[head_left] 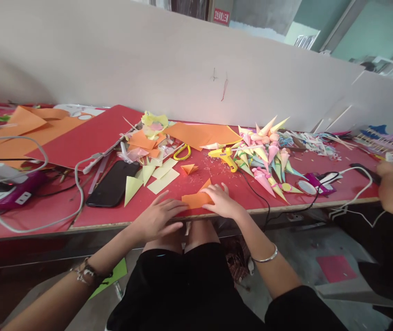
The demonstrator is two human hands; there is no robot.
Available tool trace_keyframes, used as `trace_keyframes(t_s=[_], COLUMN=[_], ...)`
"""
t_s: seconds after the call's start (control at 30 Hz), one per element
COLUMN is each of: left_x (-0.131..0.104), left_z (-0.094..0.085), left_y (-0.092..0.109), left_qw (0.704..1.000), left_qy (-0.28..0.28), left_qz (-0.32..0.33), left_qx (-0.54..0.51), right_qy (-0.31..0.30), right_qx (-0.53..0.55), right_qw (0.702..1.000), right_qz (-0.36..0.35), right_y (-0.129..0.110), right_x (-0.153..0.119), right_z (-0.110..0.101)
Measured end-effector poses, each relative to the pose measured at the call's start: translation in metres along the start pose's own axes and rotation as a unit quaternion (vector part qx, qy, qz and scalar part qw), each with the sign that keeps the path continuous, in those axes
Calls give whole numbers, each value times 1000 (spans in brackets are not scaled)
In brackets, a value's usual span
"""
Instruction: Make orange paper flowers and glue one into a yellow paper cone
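Note:
An orange paper piece point(193, 201) lies at the front edge of the red table, with a corner standing up behind it. My right hand point(220, 200) rests on its right part, fingers bent and spread. My left hand point(160, 216) is at its left edge, fingers apart, the fingertips beside the paper. Behind the paper sits a small folded orange piece point(189, 169). To its right is a yellow glue gun point(224, 157). Pale yellow paper pieces point(163, 181) lie behind my left hand, and yellow-handled scissors point(182, 152) are farther back.
A black phone point(112, 184) lies left. Pastel paper cones point(265, 154) are piled at the right back. White cables point(79, 184) and purple power strips point(12, 191) line the table. Another person's hand point(390, 172) is at the far right.

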State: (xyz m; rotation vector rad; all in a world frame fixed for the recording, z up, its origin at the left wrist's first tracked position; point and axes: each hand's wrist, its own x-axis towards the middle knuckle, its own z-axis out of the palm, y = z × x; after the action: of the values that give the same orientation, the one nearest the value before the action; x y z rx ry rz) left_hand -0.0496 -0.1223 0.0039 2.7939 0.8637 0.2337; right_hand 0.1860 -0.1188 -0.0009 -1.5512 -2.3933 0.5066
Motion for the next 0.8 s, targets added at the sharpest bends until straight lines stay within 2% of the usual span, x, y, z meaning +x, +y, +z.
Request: trace_keyframes(t_s=[0.13, 0.23, 0.33, 0.4, 0.5, 0.63, 0.8], left_x=[14, 30, 47, 56, 63, 67, 73], left_z=[-12, -11, 1, 12, 23, 24, 23], left_y=[5, 8, 9, 10, 12, 19, 27], left_qw=[993, 987, 992, 994, 991, 987, 976], left_qy=[107, 148, 113, 81, 57, 57, 54], left_qz=[-47, -55, -41, -73, -115, -136, -187], left_qx=[-11, -25, -38, -9, 34, 66, 100], right_qy=[-17, 27, 94, 121, 127, 126, 170], right_qx=[35, 31, 22, 42, 127, 225, 222], right_qw=[999, 998, 995, 992, 983, 961, 949], right_qz=[-28, -38, -22, -2, 38, 97, 143], right_y=[-2, -4, 1, 9, 25, 36, 27], right_x=[3, 2, 3, 6, 12, 17, 17], right_z=[-9, -18, -20, -19, -13, -4, 2])
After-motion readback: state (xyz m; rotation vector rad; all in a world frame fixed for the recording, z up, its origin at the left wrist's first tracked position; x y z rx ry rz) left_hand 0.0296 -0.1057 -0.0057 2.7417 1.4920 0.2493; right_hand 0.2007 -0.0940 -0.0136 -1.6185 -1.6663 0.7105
